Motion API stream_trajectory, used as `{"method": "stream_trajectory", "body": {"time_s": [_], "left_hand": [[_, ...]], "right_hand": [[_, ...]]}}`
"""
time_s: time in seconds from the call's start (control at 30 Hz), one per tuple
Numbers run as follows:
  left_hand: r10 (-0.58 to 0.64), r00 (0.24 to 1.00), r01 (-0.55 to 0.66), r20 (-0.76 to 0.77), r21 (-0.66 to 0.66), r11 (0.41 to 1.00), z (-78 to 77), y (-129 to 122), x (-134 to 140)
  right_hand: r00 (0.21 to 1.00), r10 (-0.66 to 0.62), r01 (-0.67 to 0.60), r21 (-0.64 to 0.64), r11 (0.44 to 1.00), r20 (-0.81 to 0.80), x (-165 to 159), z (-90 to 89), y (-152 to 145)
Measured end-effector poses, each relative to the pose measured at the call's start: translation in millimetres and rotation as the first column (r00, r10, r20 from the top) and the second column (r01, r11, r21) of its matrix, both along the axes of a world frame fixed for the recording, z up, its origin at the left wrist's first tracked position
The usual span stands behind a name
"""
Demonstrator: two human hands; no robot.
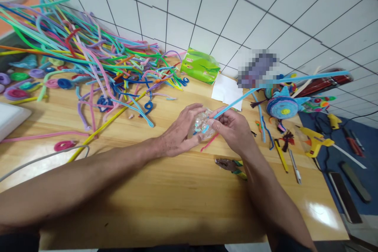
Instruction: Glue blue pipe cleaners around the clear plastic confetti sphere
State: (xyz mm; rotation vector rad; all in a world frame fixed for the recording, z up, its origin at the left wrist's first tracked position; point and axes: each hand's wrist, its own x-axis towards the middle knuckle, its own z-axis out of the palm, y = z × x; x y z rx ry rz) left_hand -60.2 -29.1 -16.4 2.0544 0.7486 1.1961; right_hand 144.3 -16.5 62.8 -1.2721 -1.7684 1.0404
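Note:
A long light-blue pipe cleaner (pixel 248 93) is pinched between the thumb and fingers of my right hand (pixel 233 126). It runs up and away to the right, past the white paper. My left hand (pixel 184 130) curls round the near and left side of a clear, roundish plastic piece (pixel 202 121), steadying it on the table. The right fingertips meet this piece at its right side, where a short bit of blue shows. What the blue end does there is partly hidden by the fingers. A thin pink-red strand (pixel 209 143) lies just below, between both hands.
Many coloured pipe cleaners (pixel 97 59) are heaped at the back left. Pliers (pixel 230 165) lie by my right forearm, with a yellow cutter (pixel 281 155), a pen (pixel 294 166) and a yellow glue gun (pixel 315 141) farther right. A green packet (pixel 200 66) stands against the tiled wall.

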Motion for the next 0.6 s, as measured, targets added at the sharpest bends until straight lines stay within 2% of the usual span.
{"method": "stream_trajectory", "body": {"time_s": [0.13,0.33,0.47,0.6], "left_hand": [[-0.012,1.0,0.013,0.021,-0.04,0.999,0.9,1.5,-0.3],[0.062,0.998,-0.062,-0.005,-0.14,0.988,7.8,2.2,0.2],[0.072,0.997,-0.068,0.013,-0.215,0.974,12.2,0.9,1.2],[0.078,0.997,-0.073,0.014,-0.218,0.973,10.4,0.9,1.4]], "right_hand": [[1.0,-0.005,0.005,-0.013,1.0,-0.002,-0.4,0.8,-0.2],[1.0,-0.007,0.007,-0.017,1.0,0.002,-2.8,3.2,-1.7],[0.999,-0.02,0.017,-0.06,0.998,-0.035,-0.9,2.4,0.5],[0.997,-0.014,0.006,-0.097,0.995,-0.077,2.6,0.0,4.4]]}}
